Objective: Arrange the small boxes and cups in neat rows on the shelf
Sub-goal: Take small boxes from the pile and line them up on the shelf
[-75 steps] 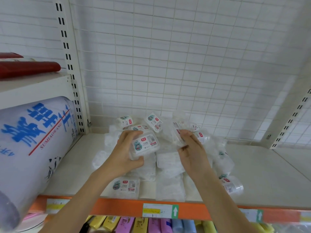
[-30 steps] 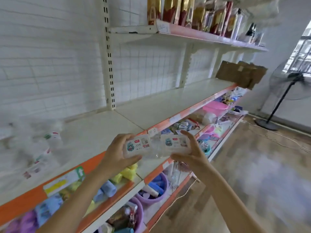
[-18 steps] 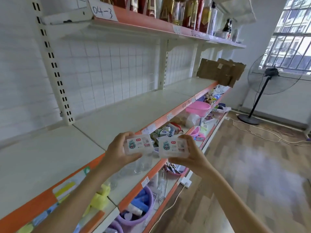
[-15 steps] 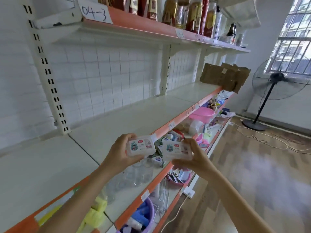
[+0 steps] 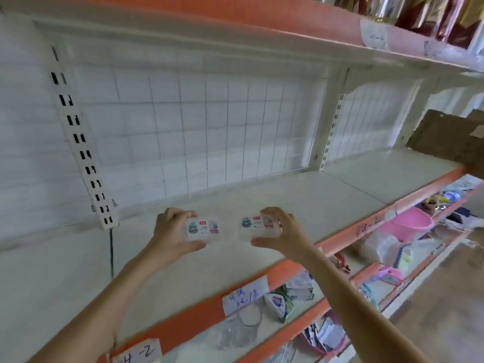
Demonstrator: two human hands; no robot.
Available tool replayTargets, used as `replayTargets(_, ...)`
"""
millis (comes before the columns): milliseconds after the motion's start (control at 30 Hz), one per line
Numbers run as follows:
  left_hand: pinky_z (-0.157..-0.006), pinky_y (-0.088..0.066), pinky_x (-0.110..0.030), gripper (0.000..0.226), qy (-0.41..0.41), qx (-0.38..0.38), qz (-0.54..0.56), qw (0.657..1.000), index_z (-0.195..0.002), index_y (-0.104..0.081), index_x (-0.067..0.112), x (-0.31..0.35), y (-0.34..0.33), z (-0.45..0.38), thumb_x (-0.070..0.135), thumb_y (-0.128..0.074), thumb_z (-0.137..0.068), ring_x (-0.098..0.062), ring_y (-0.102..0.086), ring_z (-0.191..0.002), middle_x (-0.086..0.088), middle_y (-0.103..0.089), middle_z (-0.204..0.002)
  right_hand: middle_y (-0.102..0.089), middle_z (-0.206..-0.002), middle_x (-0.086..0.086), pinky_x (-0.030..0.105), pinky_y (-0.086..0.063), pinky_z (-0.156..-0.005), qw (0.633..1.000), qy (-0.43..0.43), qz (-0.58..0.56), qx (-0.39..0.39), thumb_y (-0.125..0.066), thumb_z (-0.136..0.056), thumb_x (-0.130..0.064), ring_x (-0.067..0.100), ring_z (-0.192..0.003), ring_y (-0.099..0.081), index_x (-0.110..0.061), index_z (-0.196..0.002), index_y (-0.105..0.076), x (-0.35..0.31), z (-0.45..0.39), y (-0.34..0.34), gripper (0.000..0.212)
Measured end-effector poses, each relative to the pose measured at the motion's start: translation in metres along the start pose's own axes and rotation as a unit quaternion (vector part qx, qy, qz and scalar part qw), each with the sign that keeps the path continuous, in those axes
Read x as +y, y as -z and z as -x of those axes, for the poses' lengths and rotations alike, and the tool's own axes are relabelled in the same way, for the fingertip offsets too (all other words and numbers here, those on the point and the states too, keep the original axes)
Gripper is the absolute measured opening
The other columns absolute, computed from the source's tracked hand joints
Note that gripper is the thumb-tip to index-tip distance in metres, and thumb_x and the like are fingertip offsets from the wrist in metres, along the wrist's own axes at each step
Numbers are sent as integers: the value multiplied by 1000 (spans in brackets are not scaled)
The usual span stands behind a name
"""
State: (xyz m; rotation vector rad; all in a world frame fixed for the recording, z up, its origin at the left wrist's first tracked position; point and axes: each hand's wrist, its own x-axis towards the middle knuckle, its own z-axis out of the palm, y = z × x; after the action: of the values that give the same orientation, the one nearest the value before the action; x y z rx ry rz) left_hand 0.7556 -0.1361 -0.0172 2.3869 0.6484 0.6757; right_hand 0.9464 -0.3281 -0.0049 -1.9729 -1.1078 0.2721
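Head view: left hand point(image 5: 170, 231) and right hand point(image 5: 285, 234) each pinch a box over the shelf point(image 5: 301, 203), so I'd set them flush, labels forward.

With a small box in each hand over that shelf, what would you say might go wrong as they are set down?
1. The left hand and right hand each hold a small box by fingertips and thumb; releasing both together could tip or skew one.
2. The shelf shows no guide line, so the row may start crooked.
3. The right box is nearer the orange front edge and might slide off if nudged.
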Motion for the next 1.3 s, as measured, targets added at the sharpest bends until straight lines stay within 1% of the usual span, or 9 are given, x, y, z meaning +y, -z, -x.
replayTargets(133,-93,-25,-18,83,87,20,15,996,-125,-50,20,-22,4,-16,56,-72,-53,-9,-35,-112,3,-38,-113,-52,-104,-8,28,-42,-88,996,54,-22,-63,-85,-60,-38,20,-108,-45,-28,-119,-52,14,-68,-19,69)
replayTargets(233,-90,-25,-13,69,137,78,11,987,-126,-52,15,-38,6,-16,32,-81,-67,-12,-41,-114,2,-41,-114,-51,-109,-9,24,-41,-85,990,79,-41,-105,-85,-59,-38,16,-108,-48,-28,-119,-54,17,-103,-34,69)
replayTargets(400,-100,-25,-19,82,207,128,-52,968,-129,-50,10,-61,19,-9,47,-75,-61,-15,-39,-119,6,-40,-117,-37,-121,-4,18,-36,-89,974,107,-57,-190,-83,-63,-34,14,-111,-43,-23,-124,-49,2,-138,-78,71)
replayTargets(500,-101,-32,-24,72,228,137,-61,962,-128,-50,10,-75,24,-6,43,-75,-69,-15,-42,-118,2,-45,-123,-27,-120,-4,15,-35,-86,968,107,-54,-220,-81,-67,-31,16,-116,-38,-21,-129,-44,-12,-147,-113,73)
replayTargets(633,-89,-29,-11,55,218,216,-82,948,-115,-53,7,-93,22,-11,29,-78,-71,-10,-42,-106,2,-34,-117,-28,-127,-3,31,-43,-97,973,110,-31,-200,-77,-67,-32,19,-116,-43,-26,-130,-43,-28,-155,-149,72)
replayTargets(700,-85,-35,-17,47,219,255,-98,937,-105,-53,6,-100,21,-12,23,-79,-70,-13,-45,-99,0,-34,-111,-31,-127,-1,37,-46,-94,980,115,-14,-164,-75,-66,-33,20,-110,-49,-26,-126,-43,-35,-157,-160,68)
replayTargets(900,-62,-43,-34,41,244,285,-87,923,-84,-43,12,-124,23,-16,29,-78,-70,-24,-53,-78,-3,-58,-82,-38,-118,-1,29,-44,-87,976,162,25,-144,-69,-73,-37,21,-100,-53,-20,-116,-49,-39,-162,-171,50)
replayTargets(1133,-58,-42,-34,42,228,295,-86,924,-84,-41,14,-132,21,-16,26,-79,-69,-27,-54,-71,-4,-60,-77,-42,-124,1,26,-43,-85,978,137,-42,-151,-66,-80,-25,19,-103,-53,-14,-117,-52,-37,-170,-173,41)
replayTargets(1300,-59,-37,-32,42,228,294,-113,921,-86,-41,13,-129,19,-18,28,-77,-71,-27,-51,-76,-5,-57,-80,-42,-122,-1,29,-45,-84,980,149,-32,-131,-67,-80,-28,20,-102,-54,-14,-115,-52,-36,-172,-179,41)
